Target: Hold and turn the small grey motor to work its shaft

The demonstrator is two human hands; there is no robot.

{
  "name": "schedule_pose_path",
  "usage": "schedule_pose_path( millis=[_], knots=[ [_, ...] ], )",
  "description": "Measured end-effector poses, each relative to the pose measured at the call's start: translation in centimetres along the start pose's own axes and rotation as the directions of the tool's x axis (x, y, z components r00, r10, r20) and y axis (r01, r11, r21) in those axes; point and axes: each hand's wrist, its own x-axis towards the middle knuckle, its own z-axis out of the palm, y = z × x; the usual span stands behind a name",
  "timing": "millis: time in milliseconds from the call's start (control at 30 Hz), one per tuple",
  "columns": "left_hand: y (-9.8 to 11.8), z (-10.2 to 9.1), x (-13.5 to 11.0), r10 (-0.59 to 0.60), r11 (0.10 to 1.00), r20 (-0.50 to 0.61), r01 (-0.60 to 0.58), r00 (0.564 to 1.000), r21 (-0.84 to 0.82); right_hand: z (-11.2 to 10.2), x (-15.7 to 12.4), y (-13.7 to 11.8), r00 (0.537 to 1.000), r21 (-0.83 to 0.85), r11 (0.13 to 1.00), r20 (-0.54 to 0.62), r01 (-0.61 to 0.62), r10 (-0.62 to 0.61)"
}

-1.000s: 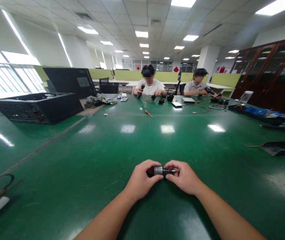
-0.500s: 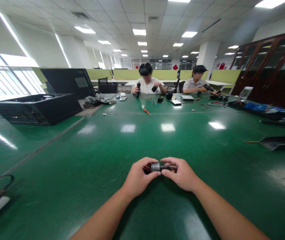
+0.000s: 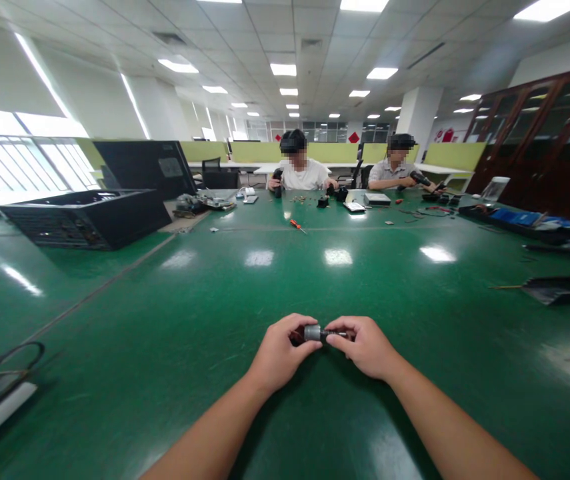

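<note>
Nearest: left hand [image 3: 279, 353] and right hand [image 3: 366, 348] meet low in view, fingertips almost together. Left thumb and fingers pinch the grey metal cylinder [image 3: 312, 333] by its wide end, thumb below, fingers curled over the top; right thumb and fingers pinch the thin dark shaft [image 3: 335, 333] sticking out of it. Part lies roughly level between both hands, over the green table [image 3: 245, 287]; can't tell if it touches the surface. Reddish-brown bit at its left end, mostly hidden by the left hand.

Near left edge: white bar [image 3: 2, 419] beside a black cable loop [image 3: 25, 353].

Mid right: black scoop [image 3: 565, 292], thin yellowish rod pointing left from it.

Further: orange screwdriver [image 3: 295, 225] lying flat; left, black computer case [image 3: 89, 223]; right, black tray [image 3: 485, 219] with blue stuff inside.

Far side: heap of metal parts [image 3: 202, 203], silver box [image 3: 377, 199], person in white shirt [image 3: 305, 175] gripping a dark tool [image 3: 277, 183], second person [image 3: 385, 175] also holding something dark. Behind: yellow-green partitions [image 3: 249, 152], brown cabinet [image 3: 539, 127] at right
</note>
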Motion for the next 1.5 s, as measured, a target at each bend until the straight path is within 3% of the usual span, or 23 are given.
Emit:
schedule_pose_path(
  millis=[1500],
  knots=[
    [-0.69, -0.12, 0.11, -0.05, 0.998, -0.074, 0.047, 0.996, -0.051, -0.25, 0.16, 0.27, 0.998, -0.054, 0.998, -0.053, -0.037, 0.034]
  ],
)
